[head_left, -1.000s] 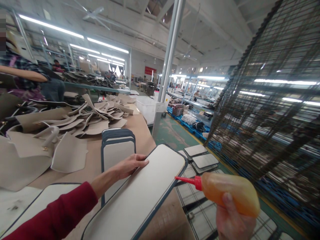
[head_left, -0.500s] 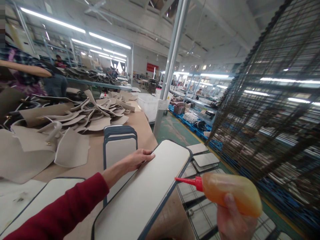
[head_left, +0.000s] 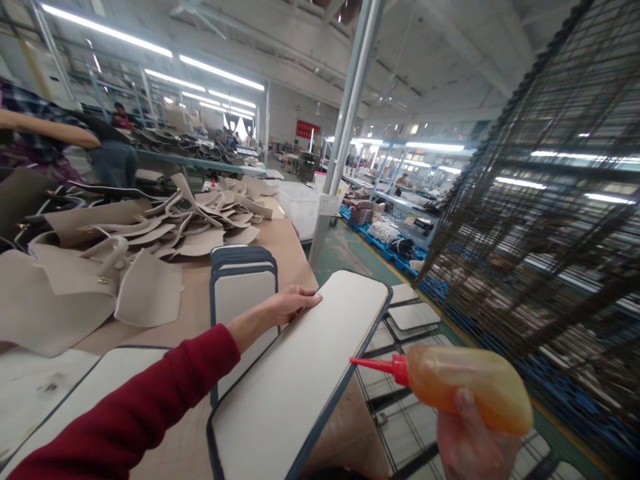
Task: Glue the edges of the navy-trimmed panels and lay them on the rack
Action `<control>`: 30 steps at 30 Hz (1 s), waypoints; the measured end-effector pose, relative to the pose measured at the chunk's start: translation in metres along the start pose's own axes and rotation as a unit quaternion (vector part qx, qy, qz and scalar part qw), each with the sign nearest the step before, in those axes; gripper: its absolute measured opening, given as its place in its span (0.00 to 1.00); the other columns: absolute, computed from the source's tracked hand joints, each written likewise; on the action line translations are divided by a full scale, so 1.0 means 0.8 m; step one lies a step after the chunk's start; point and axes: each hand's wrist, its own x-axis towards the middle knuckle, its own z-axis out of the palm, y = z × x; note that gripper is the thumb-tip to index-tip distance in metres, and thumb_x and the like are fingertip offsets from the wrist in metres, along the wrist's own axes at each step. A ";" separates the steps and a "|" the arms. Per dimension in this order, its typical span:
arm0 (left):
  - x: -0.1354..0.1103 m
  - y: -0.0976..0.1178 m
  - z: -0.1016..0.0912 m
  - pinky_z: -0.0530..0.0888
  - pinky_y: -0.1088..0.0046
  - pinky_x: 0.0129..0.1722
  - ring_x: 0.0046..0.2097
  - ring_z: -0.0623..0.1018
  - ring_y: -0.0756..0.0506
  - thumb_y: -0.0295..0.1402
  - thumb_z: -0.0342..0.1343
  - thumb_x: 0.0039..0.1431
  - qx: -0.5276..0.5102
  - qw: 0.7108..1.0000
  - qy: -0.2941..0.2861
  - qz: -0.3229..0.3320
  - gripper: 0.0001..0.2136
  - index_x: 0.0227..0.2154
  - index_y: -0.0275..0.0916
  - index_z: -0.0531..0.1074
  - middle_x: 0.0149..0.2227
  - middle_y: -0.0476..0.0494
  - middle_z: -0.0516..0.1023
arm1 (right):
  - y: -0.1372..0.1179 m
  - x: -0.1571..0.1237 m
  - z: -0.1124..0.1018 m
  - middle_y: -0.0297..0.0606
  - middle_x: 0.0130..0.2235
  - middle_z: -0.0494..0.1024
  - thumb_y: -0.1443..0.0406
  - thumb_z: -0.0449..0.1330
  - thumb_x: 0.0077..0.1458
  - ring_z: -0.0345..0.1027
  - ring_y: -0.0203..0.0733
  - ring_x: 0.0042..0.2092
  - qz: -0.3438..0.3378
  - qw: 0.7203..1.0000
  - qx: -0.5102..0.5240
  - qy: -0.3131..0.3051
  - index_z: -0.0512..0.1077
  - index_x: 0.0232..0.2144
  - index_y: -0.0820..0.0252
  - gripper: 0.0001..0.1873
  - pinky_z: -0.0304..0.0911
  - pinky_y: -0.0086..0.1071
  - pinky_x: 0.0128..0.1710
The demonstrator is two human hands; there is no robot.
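Observation:
My left hand (head_left: 291,304), in a dark red sleeve, grips the left edge of a long white panel (head_left: 305,373) with rounded corners and a dark blue border. The panel is held tilted above the table's corner. In my right hand (head_left: 473,437) is a squeeze bottle (head_left: 470,387) of amber liquid, lying nearly level. Its red nozzle (head_left: 373,364) points left, with the tip at the panel's right edge; whether it touches I cannot tell. Behind my left wrist lies a stack of similar panels (head_left: 245,293). Another white panel (head_left: 120,373) is under my left forearm.
Beige bag pieces with handles (head_left: 150,227) are heaped on the brown table (head_left: 285,247). A metal post (head_left: 345,127) and a white bin (head_left: 299,203) stand at its far end. Right, panels lie on a wire rack (head_left: 400,427), beside an upright mesh rack (head_left: 550,200). A person (head_left: 55,133) bends at far left.
The panel and my left hand have shifted slightly right and up in view. The bottle has moved a little right, while its tip stays at the panel's edge.

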 end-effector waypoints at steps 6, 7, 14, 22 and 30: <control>0.008 0.007 0.004 0.73 0.74 0.26 0.25 0.78 0.47 0.39 0.73 0.35 0.006 1.000 0.004 -0.009 0.19 0.28 0.32 0.76 0.27 0.42 0.81 | -0.007 -0.003 0.004 0.32 0.33 0.75 0.60 0.75 0.27 0.68 0.38 0.36 0.013 1.000 -0.012 -0.003 0.75 0.29 0.57 0.22 0.68 0.28 0.37; 0.010 0.009 0.005 0.73 0.74 0.26 0.25 0.78 0.47 0.39 0.73 0.35 0.009 1.000 0.005 -0.010 0.18 0.28 0.33 0.76 0.26 0.42 0.81 | -0.007 -0.003 0.003 0.33 0.34 0.75 0.60 0.75 0.28 0.68 0.39 0.37 0.016 1.000 -0.015 -0.007 0.75 0.30 0.57 0.22 0.68 0.30 0.38; 0.026 0.010 0.001 0.73 0.73 0.26 0.24 0.77 0.47 0.40 0.73 0.32 0.013 1.000 0.017 -0.013 0.19 0.24 0.34 0.74 0.24 0.45 0.80 | 0.009 0.001 -0.020 0.37 0.38 0.74 0.58 0.72 0.35 0.69 0.46 0.42 -0.025 0.996 -0.075 -0.040 0.72 0.34 0.58 0.22 0.67 0.41 0.44; 0.041 0.017 -0.001 0.73 0.73 0.27 0.26 0.77 0.47 0.41 0.74 0.29 0.022 1.000 0.014 0.003 0.21 0.24 0.35 0.72 0.23 0.46 0.79 | 0.012 0.000 -0.028 0.40 0.45 0.74 0.61 0.71 0.42 0.69 0.44 0.45 -0.032 0.994 -0.059 -0.084 0.72 0.33 0.59 0.16 0.70 0.34 0.41; 0.054 0.028 0.002 0.74 0.70 0.30 0.28 0.78 0.45 0.41 0.74 0.32 0.035 0.999 0.011 0.002 0.20 0.24 0.34 0.73 0.26 0.42 0.80 | 0.009 -0.004 -0.039 0.42 0.40 0.77 0.57 0.67 0.48 0.72 0.50 0.45 -0.065 0.981 -0.144 -0.112 0.73 0.39 0.56 0.16 0.72 0.38 0.37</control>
